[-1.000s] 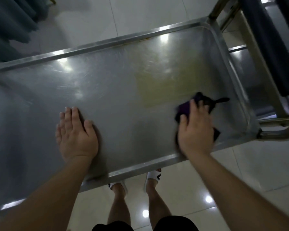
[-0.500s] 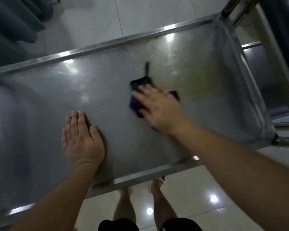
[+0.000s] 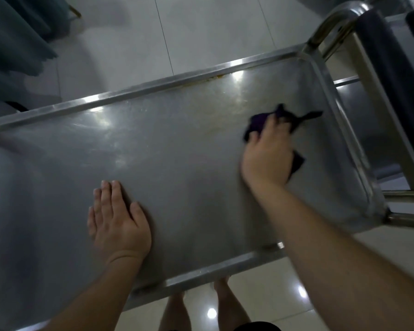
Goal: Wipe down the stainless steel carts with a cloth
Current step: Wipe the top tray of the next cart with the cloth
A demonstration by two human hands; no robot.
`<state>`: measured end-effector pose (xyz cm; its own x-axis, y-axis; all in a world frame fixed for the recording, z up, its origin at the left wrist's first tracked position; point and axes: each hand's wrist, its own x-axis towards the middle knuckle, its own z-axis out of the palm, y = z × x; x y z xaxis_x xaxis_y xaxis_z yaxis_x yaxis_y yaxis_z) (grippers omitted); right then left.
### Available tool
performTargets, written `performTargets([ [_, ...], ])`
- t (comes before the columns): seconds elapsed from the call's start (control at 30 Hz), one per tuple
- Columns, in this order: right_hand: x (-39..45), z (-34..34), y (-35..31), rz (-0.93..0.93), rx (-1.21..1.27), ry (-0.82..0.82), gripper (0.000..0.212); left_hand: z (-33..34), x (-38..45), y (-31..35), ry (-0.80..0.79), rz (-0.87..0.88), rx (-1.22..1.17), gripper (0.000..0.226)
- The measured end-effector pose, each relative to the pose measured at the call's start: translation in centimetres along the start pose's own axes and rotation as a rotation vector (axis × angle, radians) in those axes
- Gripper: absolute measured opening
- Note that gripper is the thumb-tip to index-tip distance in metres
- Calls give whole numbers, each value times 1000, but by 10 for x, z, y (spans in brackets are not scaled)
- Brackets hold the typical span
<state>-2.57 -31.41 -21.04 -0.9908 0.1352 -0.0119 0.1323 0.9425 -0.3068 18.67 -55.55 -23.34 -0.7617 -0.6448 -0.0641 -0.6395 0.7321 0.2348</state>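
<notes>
The stainless steel cart's top tray fills the view, its raised rim running round a dull, scratched surface. My right hand presses a dark purple cloth flat against the tray near its right end; cloth ends stick out past the fingers and beside the wrist. On the near middle of the tray my left hand lies palm down with straight fingers and holds nothing. A yellowish stain shows along the far rim.
The cart's handle frame rises at the right end, with a dark cover draped beyond it. A lower steel shelf shows past the right rim. Teal curtains hang at far left. White floor tiles and my legs lie below the near rim.
My right hand swept the cloth from the near right corner to the middle, then back to the right end, farther from me. My left hand stayed flat in place.
</notes>
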Motion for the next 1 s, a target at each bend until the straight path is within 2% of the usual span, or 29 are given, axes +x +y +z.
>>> performTargets([
  [0.07, -42, 18, -45, -221, 12, -58, 63, 1, 0, 0, -5, -3, 7, 70],
  [0.17, -73, 35, -92, -715, 51, -246, 63, 1, 0, 0, -11, -7, 17, 70],
  [0.23, -58, 36, -99, -1056, 4, -393, 62, 0, -1, 0, -21, 1, 15, 70],
  [0.3, -25, 32, -95, -1250, -39, -514, 62, 0, -1, 0, -20, 4, 13, 69],
  [0.37, 17, 22, -76, -1233, -17, -542, 62, -1, -1, 1, -2, -1, 12, 70],
  [0.43, 65, 7, -39, -1049, 19, -455, 61, -1, -2, 3, 5, -3, 15, 70],
  [0.53, 131, -19, 28, -525, 34, -222, 64, -1, -1, 4, -7, -5, 20, 71],
  [0.6, 156, -26, 49, -175, -21, -97, 63, -1, 0, 4, -7, -2, 9, 70],
  [0.67, 160, -21, 37, 62, -28, -32, 63, -2, 0, 5, -4, -9, 5, 70],
  [0.73, 148, -9, 4, 189, 6, 7, 63, -3, -1, 6, -6, -17, 7, 70],
  [0.8, 122, 5, -38, 126, 9, 5, 64, -3, -1, 6, -13, -19, 5, 70],
  [0.87, 82, 21, -82, -76, -7, -60, 64, -2, 0, 6, -29, -21, 11, 71],
  [0.93, 40, 36, -125, -373, -30, -171, 65, -2, 0, 5, -30, -29, 16, 72],
  [1.0, 11, 48, -163, -755, -48, -315, 63, -3, 0, 6, -19, -38, 16, 73],
])
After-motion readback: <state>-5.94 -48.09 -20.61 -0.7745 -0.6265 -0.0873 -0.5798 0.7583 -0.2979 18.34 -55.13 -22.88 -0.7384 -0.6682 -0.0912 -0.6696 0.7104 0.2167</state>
